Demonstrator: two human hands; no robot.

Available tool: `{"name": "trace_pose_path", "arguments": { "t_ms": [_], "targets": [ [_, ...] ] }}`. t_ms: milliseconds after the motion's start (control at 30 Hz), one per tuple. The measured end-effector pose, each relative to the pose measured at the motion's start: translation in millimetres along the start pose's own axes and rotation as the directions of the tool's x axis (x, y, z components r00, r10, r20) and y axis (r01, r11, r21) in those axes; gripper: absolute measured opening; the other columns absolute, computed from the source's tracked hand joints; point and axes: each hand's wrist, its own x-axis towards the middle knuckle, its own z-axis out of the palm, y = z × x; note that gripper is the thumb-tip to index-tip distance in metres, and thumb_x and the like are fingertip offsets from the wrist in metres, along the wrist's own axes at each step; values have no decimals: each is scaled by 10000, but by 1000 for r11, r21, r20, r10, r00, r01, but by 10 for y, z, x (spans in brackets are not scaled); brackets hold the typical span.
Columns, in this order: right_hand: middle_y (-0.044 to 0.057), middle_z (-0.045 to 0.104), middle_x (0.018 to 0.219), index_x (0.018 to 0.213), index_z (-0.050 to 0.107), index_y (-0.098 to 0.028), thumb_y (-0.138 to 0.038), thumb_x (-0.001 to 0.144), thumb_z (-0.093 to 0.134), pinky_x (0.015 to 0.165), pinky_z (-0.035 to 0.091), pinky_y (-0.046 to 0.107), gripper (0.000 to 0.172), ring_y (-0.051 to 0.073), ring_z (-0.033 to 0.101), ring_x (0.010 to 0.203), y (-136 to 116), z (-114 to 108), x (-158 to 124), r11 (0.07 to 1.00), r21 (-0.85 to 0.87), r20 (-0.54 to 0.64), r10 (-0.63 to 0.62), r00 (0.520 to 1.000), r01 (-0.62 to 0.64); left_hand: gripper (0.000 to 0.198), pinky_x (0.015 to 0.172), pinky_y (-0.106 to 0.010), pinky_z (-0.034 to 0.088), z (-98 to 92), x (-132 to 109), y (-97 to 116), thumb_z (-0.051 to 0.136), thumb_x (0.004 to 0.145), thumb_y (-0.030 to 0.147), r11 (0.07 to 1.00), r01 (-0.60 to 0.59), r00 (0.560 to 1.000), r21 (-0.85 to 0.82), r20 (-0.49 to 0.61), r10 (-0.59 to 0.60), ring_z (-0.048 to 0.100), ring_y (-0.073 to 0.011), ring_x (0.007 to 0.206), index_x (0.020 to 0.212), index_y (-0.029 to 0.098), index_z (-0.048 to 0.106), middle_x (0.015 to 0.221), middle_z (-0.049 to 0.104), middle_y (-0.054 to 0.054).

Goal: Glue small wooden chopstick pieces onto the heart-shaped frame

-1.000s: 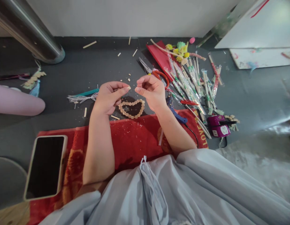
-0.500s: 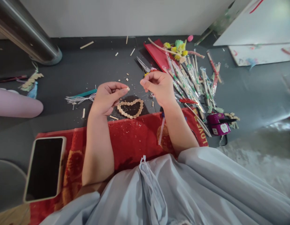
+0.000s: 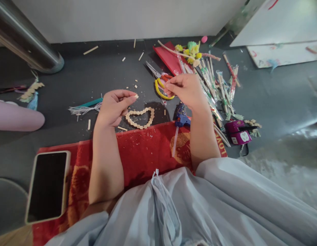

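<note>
My left hand (image 3: 113, 106) is closed in a pinch on a small pale wooden piece (image 3: 136, 96), its tip just showing past the thumb and forefinger. Off to the right, my right hand (image 3: 185, 89) has its fingertips pressed together; whatever they hold, if anything, is too small to make out. It is beside the yellow handle of a pair of scissors (image 3: 158, 91). A heart-shaped ring of small pale pieces (image 3: 139, 126) lies on the dark surface below and between my hands. Under my right wrist is a blue glue gun (image 3: 182, 120) with a clear glue stick (image 3: 175, 141).
A red towel (image 3: 140, 147) covers the near edge, with a phone (image 3: 47, 186) at its left. Wrapped sticks (image 3: 209, 82) lie right, near a purple plug adapter (image 3: 239, 132). Wooden bits are scattered around. A metal post (image 3: 32, 37) and pink cylinder (image 3: 17, 116) stand left.
My right hand has moved to the right, away from my left hand, uncovering the scissors' handles. The glue gun now shows more. My left hand keeps its pinch on the small piece.
</note>
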Motion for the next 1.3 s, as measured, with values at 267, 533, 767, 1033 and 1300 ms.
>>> {"name": "trace_pose_path", "arguments": {
  "t_ms": [267, 533, 767, 1033, 1300],
  "targets": [
    [14, 690, 715, 808, 705, -140, -155, 768, 789, 637, 610, 256, 94, 89, 644, 616, -20, -3, -1, 976, 197, 85, 82, 993, -97, 121, 363, -238, 108, -43, 22, -47, 813, 672, 217, 998, -41, 999, 49, 31, 39, 180, -23, 371, 720, 213, 701, 471, 364, 87],
    [-2, 683, 727, 773, 657, -169, -300, 697, 857, 610, 588, 247, 251, 78, 615, 599, -85, -9, -30, 955, 280, 151, 53, 987, -94, 132, 362, -221, 105, 2, 1, -10, 811, 633, 180, 1000, -6, 1000, 16, 7, 5, 201, -14, 371, 704, 185, 699, 480, 418, 71],
    [-4, 662, 713, 753, 589, -193, -536, 759, 787, 599, 550, 256, 396, 75, 590, 593, -65, 71, -21, 978, 207, 202, 0, 979, -42, 146, 365, -220, 111, 23, 11, 0, 808, 615, 185, 1000, -2, 1000, 10, 11, 2, 210, -11, 375, 705, 169, 694, 503, 475, 55],
    [-4, 626, 731, 775, 499, -215, -495, 980, 488, 635, 457, 250, 347, 86, 554, 631, -113, 100, -54, 983, -185, 186, 13, 983, 22, 206, 363, -198, 140, 18, 26, 37, 807, 565, 211, 1000, 17, 1000, 26, 23, -18, 245, -6, 381, 728, 151, 696, 519, 489, 61],
    [-20, 543, 652, 723, 513, -196, -273, 954, 496, 666, 334, 275, 244, 103, 448, 623, -317, 93, -108, 826, -564, 75, 64, 995, -11, 201, 366, -198, 136, 34, 19, 37, 803, 562, 217, 999, 34, 999, 35, 26, -35, 245, -5, 384, 722, 141, 706, 509, 477, 64]
  ]
}}
